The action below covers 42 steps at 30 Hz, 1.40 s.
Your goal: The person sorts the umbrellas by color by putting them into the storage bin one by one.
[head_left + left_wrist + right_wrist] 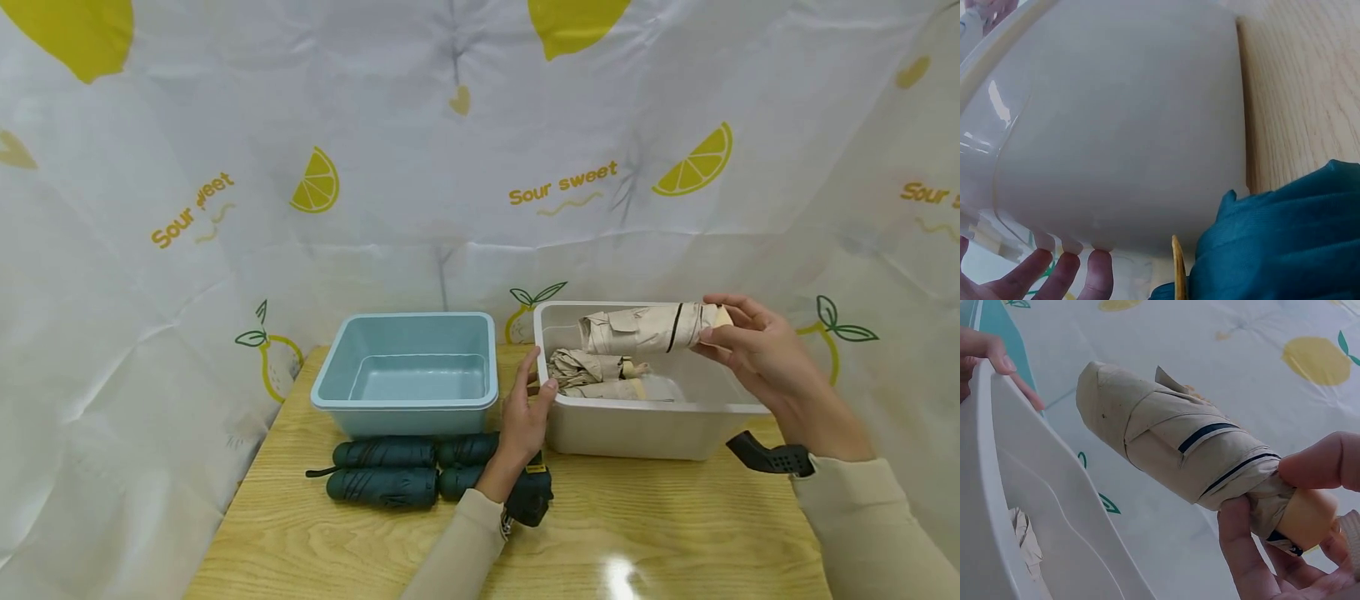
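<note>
My right hand (761, 350) holds a beige folded umbrella (641, 327) near its handle end, thumb on one side and fingers on the other. In the right wrist view the umbrella (1166, 437) lies slanted, its pale handle (1310, 519) by the palm and dark stripes across the fabric. It is over the white bin (630, 433), where more beige folded umbrellas (581, 367) lie at the left end. My left hand (521, 417) grips that bin's front left corner; in the left wrist view its fingers (1063, 275) lie against the outer wall.
A light blue bin (405, 421) stands left of the white one, with nothing in it. Several dark green folded umbrellas (382, 487) lie in front of it on the wooden table (315, 558), partly under my left forearm. A lemon-print curtain (420, 208) hangs behind.
</note>
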Available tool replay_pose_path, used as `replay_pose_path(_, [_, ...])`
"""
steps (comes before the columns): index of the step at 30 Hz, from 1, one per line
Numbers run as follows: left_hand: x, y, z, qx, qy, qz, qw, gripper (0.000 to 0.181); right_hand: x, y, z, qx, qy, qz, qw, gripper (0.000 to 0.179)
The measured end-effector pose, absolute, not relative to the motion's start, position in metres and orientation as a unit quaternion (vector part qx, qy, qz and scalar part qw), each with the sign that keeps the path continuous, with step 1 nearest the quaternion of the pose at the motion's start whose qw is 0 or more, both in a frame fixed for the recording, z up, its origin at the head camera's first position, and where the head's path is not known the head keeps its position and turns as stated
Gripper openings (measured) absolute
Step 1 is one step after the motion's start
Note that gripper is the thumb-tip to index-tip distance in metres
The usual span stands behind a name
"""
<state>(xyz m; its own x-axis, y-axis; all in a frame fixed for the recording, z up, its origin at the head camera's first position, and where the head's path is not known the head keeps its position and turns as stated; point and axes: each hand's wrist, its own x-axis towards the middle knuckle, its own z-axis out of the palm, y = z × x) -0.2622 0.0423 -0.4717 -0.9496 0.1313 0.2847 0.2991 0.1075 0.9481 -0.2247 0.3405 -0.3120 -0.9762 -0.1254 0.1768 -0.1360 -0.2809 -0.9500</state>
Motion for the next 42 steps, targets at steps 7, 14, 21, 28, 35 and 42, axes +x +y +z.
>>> replay_pose_path(7, [-0.263,0.042,-0.472,-0.146,-0.738,-0.655,0.066,0.057,-0.244,0.337,-0.307,0.085,-0.59,0.803,-0.009,0.043])
replay_pose_path(14, [-0.263,0.042,-0.472,-0.145,-0.737,-0.657,0.069,0.057,-0.262,0.332,-0.308,0.066,-0.592,0.803,-0.039,0.038])
replay_pose_path(21, [-0.262,0.042,-0.474,-0.14,-0.74,-0.654,0.069,0.057,-0.282,0.325,-0.313,0.03,-0.627,0.776,-0.057,0.036])
replay_pose_path(28, [-0.262,0.041,-0.474,-0.138,-0.741,-0.653,0.069,0.057,-0.299,0.319,-0.319,0.0,-0.673,0.735,-0.082,0.037])
replay_pose_path(35, [-0.263,0.039,-0.474,-0.146,-0.745,-0.646,0.079,0.058,-0.312,0.311,-0.324,-0.024,-0.747,0.657,-0.099,0.041])
replay_pose_path(42, [-0.264,0.042,-0.473,-0.144,-0.745,-0.647,0.077,0.058,-0.326,0.31,-0.332,-0.019,-0.778,0.619,-0.107,0.057])
